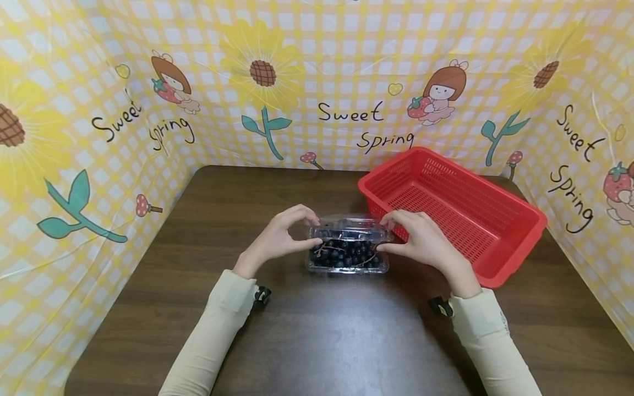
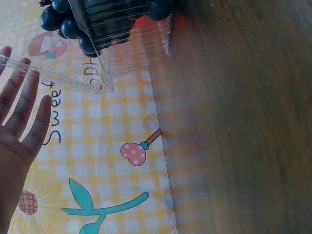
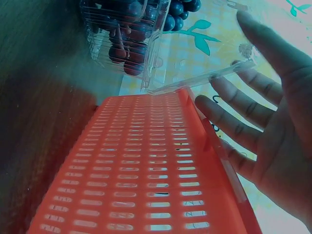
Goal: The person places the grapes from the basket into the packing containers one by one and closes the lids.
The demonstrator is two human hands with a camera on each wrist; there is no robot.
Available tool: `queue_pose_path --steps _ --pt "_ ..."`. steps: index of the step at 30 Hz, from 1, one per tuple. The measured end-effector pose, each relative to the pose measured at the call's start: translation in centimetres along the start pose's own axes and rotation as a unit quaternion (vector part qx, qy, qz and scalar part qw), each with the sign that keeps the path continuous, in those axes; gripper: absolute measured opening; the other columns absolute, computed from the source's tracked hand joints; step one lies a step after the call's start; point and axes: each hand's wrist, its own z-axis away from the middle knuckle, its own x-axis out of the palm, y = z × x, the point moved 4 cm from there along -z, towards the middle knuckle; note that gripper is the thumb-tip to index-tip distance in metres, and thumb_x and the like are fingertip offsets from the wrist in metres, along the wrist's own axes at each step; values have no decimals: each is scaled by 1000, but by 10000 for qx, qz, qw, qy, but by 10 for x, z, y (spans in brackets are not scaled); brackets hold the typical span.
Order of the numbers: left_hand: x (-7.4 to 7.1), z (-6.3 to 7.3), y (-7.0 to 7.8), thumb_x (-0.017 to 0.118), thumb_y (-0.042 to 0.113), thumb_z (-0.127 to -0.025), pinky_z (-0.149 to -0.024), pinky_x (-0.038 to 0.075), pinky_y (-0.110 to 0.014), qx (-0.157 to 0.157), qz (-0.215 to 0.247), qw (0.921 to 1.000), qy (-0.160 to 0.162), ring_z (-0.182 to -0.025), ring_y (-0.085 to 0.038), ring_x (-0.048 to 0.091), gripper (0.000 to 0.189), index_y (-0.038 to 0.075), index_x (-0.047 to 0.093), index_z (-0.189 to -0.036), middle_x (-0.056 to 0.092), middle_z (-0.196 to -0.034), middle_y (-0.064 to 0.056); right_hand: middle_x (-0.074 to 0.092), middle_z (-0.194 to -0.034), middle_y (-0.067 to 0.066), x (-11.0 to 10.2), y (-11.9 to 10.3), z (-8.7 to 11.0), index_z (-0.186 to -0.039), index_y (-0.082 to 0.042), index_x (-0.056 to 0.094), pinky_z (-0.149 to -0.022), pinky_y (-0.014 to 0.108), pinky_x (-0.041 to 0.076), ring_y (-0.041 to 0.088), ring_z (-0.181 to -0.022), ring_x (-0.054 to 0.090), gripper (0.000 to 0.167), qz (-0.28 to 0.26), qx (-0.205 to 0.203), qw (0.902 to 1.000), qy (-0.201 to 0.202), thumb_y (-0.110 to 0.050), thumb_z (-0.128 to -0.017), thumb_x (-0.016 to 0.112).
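A clear plastic clamshell box (image 1: 348, 270) stands on the table, full of dark grapes (image 1: 342, 256) with thin brown stems. Its clear lid (image 1: 353, 235) is raised at a tilt above the fruit. At the lid's left end, my left hand (image 1: 279, 235) holds it between thumb and fingers. My right hand (image 1: 425, 237) has the other end likewise, thumb in front and fingers behind. Seen from the left wrist, several fingers (image 2: 36, 119) reach the lid's edge, the thumb out of sight. In the right wrist view, fingertips (image 3: 217, 80) lie along the lid's rim.
A red slotted plastic basket (image 1: 515, 231) sits at an angle to the right, close behind my right hand. The brown wooden table (image 1: 317, 330) is bordered at the back and sides by a yellow checked cloth (image 1: 322, 66) with printed sunflowers.
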Motion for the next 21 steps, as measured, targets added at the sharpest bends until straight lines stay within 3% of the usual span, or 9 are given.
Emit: queue_pose_path --steps 7,13,21 --pt "1 1 -5 76 30 -77 -82 46 -28 -3 101 9999 -28 -91 -7 53 27 19 63 -98 59 -102 11 62 -86 -10 -1 -3 0 -100 -23 61 -64 26 47 4 -73 52 51 -12 74 9999 -143 -60 -67 73" --pt "2 2 -5 73 31 -80 -81 46 -25 -38 73 10000 -56 -89 -6 53 22 17 63 -95 59 -100 12 61 -85 -13 -1 -3 0 -99 -24 60 -59 24 44 5 -71 50 49 -10 154 9997 -199 -59 -67 74" --pt "2 1 -4 69 34 -83 -80 46 -25 -12 -42 10000 -71 -88 -6 53 20 17 63 -93 58 -98 13 63 -84 -11 1 -4 1 -99 -20 62 -63 25 43 4 -73 52 49 65 -3 9998 -197 -58 -69 73"
